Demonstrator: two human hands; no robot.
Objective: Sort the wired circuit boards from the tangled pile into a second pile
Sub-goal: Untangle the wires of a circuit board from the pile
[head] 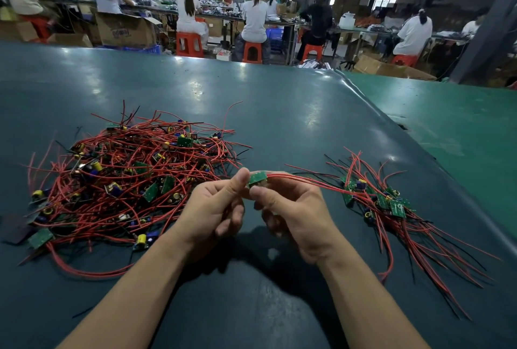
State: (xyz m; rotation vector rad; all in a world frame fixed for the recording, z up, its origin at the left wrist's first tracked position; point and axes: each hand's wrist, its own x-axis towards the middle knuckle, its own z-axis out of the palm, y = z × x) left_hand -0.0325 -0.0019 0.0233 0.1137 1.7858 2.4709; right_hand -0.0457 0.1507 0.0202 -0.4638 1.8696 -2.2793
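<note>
Red wires (305,182) could snag because both hands, left hand (215,208) and right hand (291,208), pinched one board (258,178) near the second pile (375,197).

An electronics assembly factory: capped workers (254,17) on orange plastic stools (252,52) line long benches (156,10) among cardboard cartons (126,30) beyond the green-matted bench (279,113).

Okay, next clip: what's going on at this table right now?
A person is sorting wired circuit boards on a dark green table. Both hands hold one small green board between them: the left hand and right hand each pinch it, with its red wires trailing right. The big tangled pile lies to the left, and the smaller sorted pile to the right. The held board has not yet been set down.
</note>
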